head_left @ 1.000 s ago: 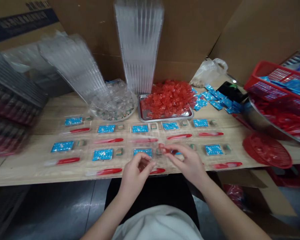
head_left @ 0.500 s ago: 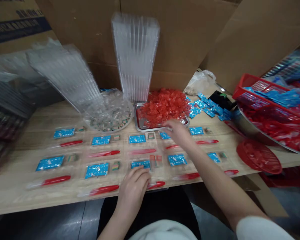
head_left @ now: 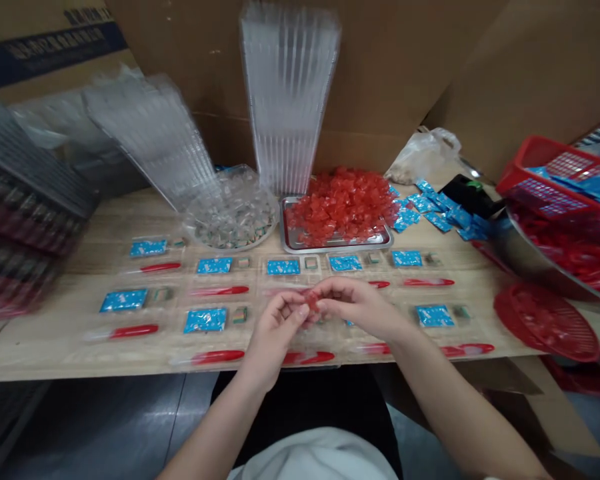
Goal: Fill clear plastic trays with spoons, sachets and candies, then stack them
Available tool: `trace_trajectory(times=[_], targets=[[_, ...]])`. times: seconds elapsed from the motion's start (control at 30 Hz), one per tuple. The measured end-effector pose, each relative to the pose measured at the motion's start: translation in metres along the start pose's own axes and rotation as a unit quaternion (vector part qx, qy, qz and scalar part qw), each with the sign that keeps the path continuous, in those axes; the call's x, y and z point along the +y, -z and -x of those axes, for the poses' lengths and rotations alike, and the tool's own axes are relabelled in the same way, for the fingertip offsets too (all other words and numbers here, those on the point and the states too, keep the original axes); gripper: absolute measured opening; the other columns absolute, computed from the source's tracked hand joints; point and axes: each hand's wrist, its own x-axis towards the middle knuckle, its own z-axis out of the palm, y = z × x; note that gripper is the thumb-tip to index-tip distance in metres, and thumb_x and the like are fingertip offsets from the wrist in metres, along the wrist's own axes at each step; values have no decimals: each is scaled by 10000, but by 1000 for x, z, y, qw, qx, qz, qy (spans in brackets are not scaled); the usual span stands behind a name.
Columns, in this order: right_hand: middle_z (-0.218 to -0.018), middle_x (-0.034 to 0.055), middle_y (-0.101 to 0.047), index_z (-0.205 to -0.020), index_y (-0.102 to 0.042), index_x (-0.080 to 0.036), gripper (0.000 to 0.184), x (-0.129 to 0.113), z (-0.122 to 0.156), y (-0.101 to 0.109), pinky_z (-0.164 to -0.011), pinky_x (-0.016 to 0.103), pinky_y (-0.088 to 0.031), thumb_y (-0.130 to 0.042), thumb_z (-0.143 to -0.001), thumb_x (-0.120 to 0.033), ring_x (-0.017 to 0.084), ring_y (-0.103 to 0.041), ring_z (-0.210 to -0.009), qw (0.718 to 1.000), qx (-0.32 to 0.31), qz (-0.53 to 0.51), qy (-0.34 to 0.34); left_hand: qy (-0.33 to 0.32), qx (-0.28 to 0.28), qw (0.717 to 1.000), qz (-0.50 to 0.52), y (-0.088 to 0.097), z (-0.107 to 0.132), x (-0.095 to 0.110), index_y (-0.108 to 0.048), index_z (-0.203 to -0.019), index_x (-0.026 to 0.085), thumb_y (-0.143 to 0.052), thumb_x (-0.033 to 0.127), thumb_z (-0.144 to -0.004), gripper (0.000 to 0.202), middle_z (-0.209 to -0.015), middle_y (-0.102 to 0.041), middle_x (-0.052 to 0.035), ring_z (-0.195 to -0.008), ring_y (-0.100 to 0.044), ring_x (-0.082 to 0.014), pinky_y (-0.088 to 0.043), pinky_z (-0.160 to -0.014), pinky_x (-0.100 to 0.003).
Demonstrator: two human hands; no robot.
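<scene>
My left hand (head_left: 276, 328) and my right hand (head_left: 360, 308) meet above the front middle of the table. Their fingertips pinch small translucent red plastic pieces (head_left: 311, 302), blurred and partly covered by the fingers. Beneath and around them lie clear plastic trays in two rows. Each visible tray holds a blue packet (head_left: 205, 320), a small striped block (head_left: 239, 315) or a red-capped pen (head_left: 217, 357), some with all three. My hands hide part of the middle trays. Just behind them, a heap of similar red pieces (head_left: 350, 200) fills a metal tray (head_left: 286, 233).
Stacks of clear trays (head_left: 290, 100) lean at the back, beside a round clear dish (head_left: 273, 230) of small wrapped blocks. Loose blue packets (head_left: 437, 220) lie to the right. A red basket (head_left: 535, 157), a metal bowl (head_left: 505, 247) and a small red sieve (head_left: 580, 340) crowd the right side.
My right hand has come back from the edge of the red heap toward my left hand. My left hand has risen from the front tray, and both now pinch red pieces together. The view has shifted slightly.
</scene>
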Motion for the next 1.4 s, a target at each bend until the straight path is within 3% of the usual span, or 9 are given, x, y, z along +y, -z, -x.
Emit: trace_trajectory(times=[0.2, 0.3, 0.6, 0.73, 0.83, 0.93, 1.1, 1.23, 1.4], targets=[[-783, 17, -672, -910, -669, -172, 211, 14, 4, 3, -623, 245, -505, -674, -746, -305, 117, -628, -680, 991, -26, -131, -32, -51, -12, 998, -42, 0, 6, -3, -512, -1194, 229, -640, 308, -775, 444, -1265, -556, -90, -1031, -610, -198, -502, -869, -339], [-813, 29, -681, -932, -664, -171, 218, 19, 6, -2, -627, 259, -519, -670, -756, -300, 123, -648, -675, 979, -36, -190, -63, -69, 3, 996, -50, 1, 4, -5, -608, -1036, 184, -645, 269, -767, 285, -1088, -662, -76, -978, -632, -190, -508, -852, -327], [-760, 13, -674, -853, -636, -160, 247, 20, 10, -20, -616, 242, -509, -735, -686, -313, 112, -636, -658, 985, 100, -132, -40, -149, 99, 968, -175, 7, 3, -8, -648, -936, 171, -650, 273, -772, 193, -907, -674, -50, -831, -635, -156, -515, -740, -259], [-764, 18, -677, -832, -644, -157, 251, 24, 14, -17, -582, 225, -489, -735, -683, -338, 109, -632, -646, 980, 130, -140, -53, -236, 157, 914, -291, 18, 2, 6, -674, -918, 193, -587, 250, -822, 141, -901, -633, -37, -835, -601, -140, -491, -734, -246], [-745, 14, -673, -827, -655, -162, 242, 26, 16, -14, -570, 213, -471, -725, -694, -352, 107, -627, -645, 973, 158, -158, -52, -283, 144, 871, -376, 23, 1, 14, -690, -928, 223, -566, 230, -836, 155, -894, -599, -28, -823, -580, -130, -479, -723, -242], [-740, 18, -675, -828, -673, -165, 249, 27, 17, -14, -570, 211, -458, -729, -686, -361, 108, -619, -661, 973, 162, -156, -47, -262, 111, 879, -383, 23, 2, 15, -692, -932, 233, -572, 252, -837, 154, -875, -600, -25, -785, -578, -125, -479, -688, -237], [-745, 13, -674, -828, -682, -169, 255, 27, 16, -22, -564, 225, -450, -728, -674, -368, 104, -590, -641, 982, 166, -86, -40, -220, 49, 898, -378, 8, 4, 8, -686, -919, 216, -610, 278, -813, 144, -867, -638, -30, -771, -597, -133, -484, -658, -233], [-752, 16, -673, -816, -666, -166, 257, 27, 21, -23, -576, 245, -460, -703, -691, -387, 117, -587, -646, 984, 174, -9, -24, -289, 56, 825, -483, 7, 4, 11, -669, -916, 194, -528, 186, -858, 153, -875, -632, -37, -829, -593, -141, -468, -773, -264], [-805, 36, -679, -868, -658, -177, 162, 27, 21, -12, -656, 291, -482, -621, -798, -319, 151, -602, -715, 946, 227, 218, 72, -314, 182, 772, -521, 34, 12, 16, -643, -867, 179, -522, 203, -863, 124, -857, -606, -32, -805, -583, -138, -468, -757, -253]])
